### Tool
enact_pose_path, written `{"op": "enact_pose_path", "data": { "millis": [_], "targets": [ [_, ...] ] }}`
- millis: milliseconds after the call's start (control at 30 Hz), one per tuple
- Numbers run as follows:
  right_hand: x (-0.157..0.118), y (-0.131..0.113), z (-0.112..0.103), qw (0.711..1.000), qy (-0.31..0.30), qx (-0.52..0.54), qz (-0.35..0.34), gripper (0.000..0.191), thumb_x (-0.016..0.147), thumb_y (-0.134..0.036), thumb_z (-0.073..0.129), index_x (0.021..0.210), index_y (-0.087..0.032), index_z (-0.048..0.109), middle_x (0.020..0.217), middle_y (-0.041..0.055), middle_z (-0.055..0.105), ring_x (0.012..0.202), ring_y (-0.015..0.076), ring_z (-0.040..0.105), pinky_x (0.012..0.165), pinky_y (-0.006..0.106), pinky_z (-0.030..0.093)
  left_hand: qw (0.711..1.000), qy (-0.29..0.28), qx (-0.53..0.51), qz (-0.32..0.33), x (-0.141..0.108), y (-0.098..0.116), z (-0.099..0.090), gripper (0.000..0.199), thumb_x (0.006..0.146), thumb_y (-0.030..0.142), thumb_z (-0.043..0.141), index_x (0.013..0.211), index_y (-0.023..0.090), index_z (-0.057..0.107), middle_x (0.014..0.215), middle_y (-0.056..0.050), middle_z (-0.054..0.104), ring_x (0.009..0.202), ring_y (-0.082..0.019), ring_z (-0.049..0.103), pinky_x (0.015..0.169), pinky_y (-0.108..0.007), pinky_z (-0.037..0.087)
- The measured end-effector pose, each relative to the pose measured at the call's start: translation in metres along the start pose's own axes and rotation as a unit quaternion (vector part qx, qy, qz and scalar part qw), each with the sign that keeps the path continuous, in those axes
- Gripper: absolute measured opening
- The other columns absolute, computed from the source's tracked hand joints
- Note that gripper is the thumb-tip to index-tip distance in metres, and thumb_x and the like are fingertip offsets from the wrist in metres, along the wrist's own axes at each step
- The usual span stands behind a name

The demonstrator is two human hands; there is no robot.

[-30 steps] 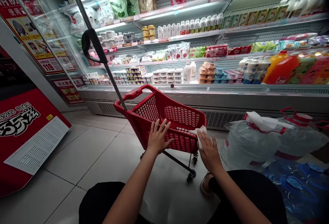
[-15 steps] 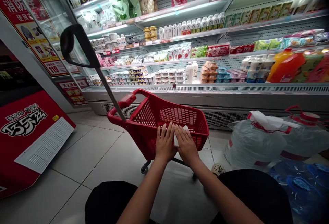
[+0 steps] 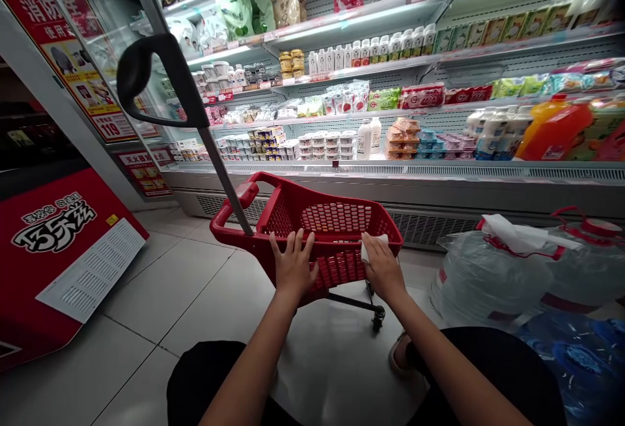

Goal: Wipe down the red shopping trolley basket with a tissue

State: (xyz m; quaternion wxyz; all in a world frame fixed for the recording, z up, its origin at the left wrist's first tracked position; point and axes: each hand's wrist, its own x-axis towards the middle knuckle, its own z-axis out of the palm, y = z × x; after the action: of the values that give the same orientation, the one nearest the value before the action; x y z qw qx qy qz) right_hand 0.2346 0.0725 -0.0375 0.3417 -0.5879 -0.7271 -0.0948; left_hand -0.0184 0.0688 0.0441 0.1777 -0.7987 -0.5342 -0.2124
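Observation:
A red plastic shopping cart (image 3: 336, 268) with a perforated basket stands side-on in front of me. My left hand (image 3: 293, 263) rests on its near side with the fingers spread, and nothing is in it. Farther right, my right hand (image 3: 383, 268) presses a white cloth or tissue (image 3: 366, 251) against the near rim. Much of that white piece is hidden under the fingers. A grey pole with a black loop handle (image 3: 195, 97) rises at the cart's left end, tilted in my view.
A refrigerated shelf (image 3: 390, 169) of bottles, cups and pouches runs behind the cart. Large bagged water bottles (image 3: 498, 276) and blue water jugs (image 3: 576, 354) stand at right. A red freezer (image 3: 53, 283) stands at left. My knees flank the tiled floor (image 3: 205, 302).
My hands have parted: the left went slightly left and spread its fingers, while the right slid right along the rim with the white piece. The cart appears slightly farther right in view.

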Motion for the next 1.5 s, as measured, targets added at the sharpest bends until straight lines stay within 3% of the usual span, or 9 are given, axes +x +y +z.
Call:
{"op": "enact_pose_path", "data": {
  "millis": [267,400,600,733,900,1100,1233,1367,1500],
  "targets": [
    [0.025,-0.091,0.015,0.992,-0.027,0.04,-0.114,0.083,0.093,-0.013,0.041,0.169,-0.011,0.008,0.17,0.0108,0.034,0.157,0.0243,0.029,0.13,0.045,0.027,0.999,-0.021,0.028,0.004,0.002,0.02,0.003,0.095,0.088,0.027,0.061,0.169,0.025,0.011,0.173,-0.014,0.024,0.154,-0.039,0.032,0.122,-0.075,-0.015],
    [0.019,-0.058,0.004,0.987,-0.028,0.067,-0.14,0.089,0.087,-0.007,0.04,0.17,-0.019,0.008,0.171,0.0054,0.032,0.157,0.0219,0.029,0.129,0.044,0.031,0.998,-0.03,0.049,0.028,-0.001,0.023,0.003,0.095,0.09,0.028,0.056,0.169,0.018,0.005,0.175,-0.012,0.013,0.159,-0.036,0.021,0.123,-0.073,-0.014],
    [0.007,0.009,-0.008,0.997,-0.011,0.051,-0.052,0.07,0.096,-0.016,0.04,0.165,-0.02,0.031,0.164,0.0063,0.045,0.153,0.0253,0.038,0.127,0.051,0.033,0.996,-0.021,0.071,0.043,-0.003,0.032,0.004,0.086,0.091,0.033,0.053,0.168,0.017,0.016,0.175,-0.01,0.014,0.162,-0.033,0.013,0.125,-0.071,-0.012],
    [0.016,-0.014,-0.002,0.996,0.004,0.082,-0.015,0.059,0.1,-0.021,0.038,0.158,-0.017,0.045,0.155,0.0102,0.056,0.147,0.0281,0.046,0.125,0.053,0.035,0.996,-0.004,0.074,0.046,-0.002,0.046,0.009,0.085,0.091,0.034,0.053,0.167,0.014,0.02,0.174,-0.012,0.016,0.162,-0.034,0.01,0.125,-0.073,-0.006],
    [0.023,-0.07,0.005,0.985,0.006,0.159,-0.065,0.062,0.1,-0.019,0.035,0.162,-0.015,0.038,0.16,0.0116,0.05,0.151,0.025,0.041,0.126,0.049,0.036,0.995,0.02,0.079,0.056,-0.002,0.054,0.011,0.082,0.096,0.033,0.046,0.167,0.01,0.013,0.174,-0.013,0.015,0.163,-0.029,0.007,0.126,-0.072,-0.005],
    [0.02,-0.038,-0.008,0.982,-0.022,0.16,-0.101,0.062,0.101,-0.02,0.036,0.163,-0.021,0.036,0.163,0.0072,0.046,0.153,0.0231,0.038,0.128,0.05,0.033,0.994,0.046,0.062,0.08,-0.006,0.024,-0.017,0.076,0.091,0.023,0.055,0.163,0.014,0.034,0.174,-0.009,0.019,0.161,-0.023,0.022,0.133,-0.047,0.012],
    [0.018,-0.017,-0.007,0.988,-0.011,0.151,-0.034,0.058,0.103,-0.022,0.035,0.161,-0.024,0.04,0.161,0.006,0.049,0.154,0.0254,0.037,0.128,0.056,0.031,0.993,0.082,0.064,0.05,-0.009,0.007,-0.027,0.065,0.089,0.02,0.06,0.153,0.023,0.051,0.171,-0.012,0.029,0.158,-0.032,0.028,0.131,-0.06,0.011],
    [0.017,-0.038,0.003,0.99,0.02,0.141,0.005,0.055,0.105,-0.027,0.037,0.159,-0.029,0.045,0.168,0.0031,0.039,0.161,0.0318,0.017,0.127,0.064,0.026,0.995,0.086,0.041,0.032,-0.008,0.011,-0.02,0.064,0.083,0.018,0.067,0.146,0.019,0.058,0.162,-0.018,0.046,0.152,-0.036,0.04,0.129,-0.056,0.024],
    [0.027,-0.084,0.007,0.981,0.013,0.189,-0.028,0.055,0.106,-0.027,0.034,0.16,-0.03,0.043,0.169,0.0048,0.036,0.159,0.0306,0.024,0.127,0.064,0.024,0.994,0.103,0.024,0.023,-0.005,0.017,-0.017,0.064,0.086,0.015,0.063,0.15,0.017,0.054,0.158,-0.017,0.05,0.148,-0.035,0.045,0.127,-0.054,0.031]
  ]
}}
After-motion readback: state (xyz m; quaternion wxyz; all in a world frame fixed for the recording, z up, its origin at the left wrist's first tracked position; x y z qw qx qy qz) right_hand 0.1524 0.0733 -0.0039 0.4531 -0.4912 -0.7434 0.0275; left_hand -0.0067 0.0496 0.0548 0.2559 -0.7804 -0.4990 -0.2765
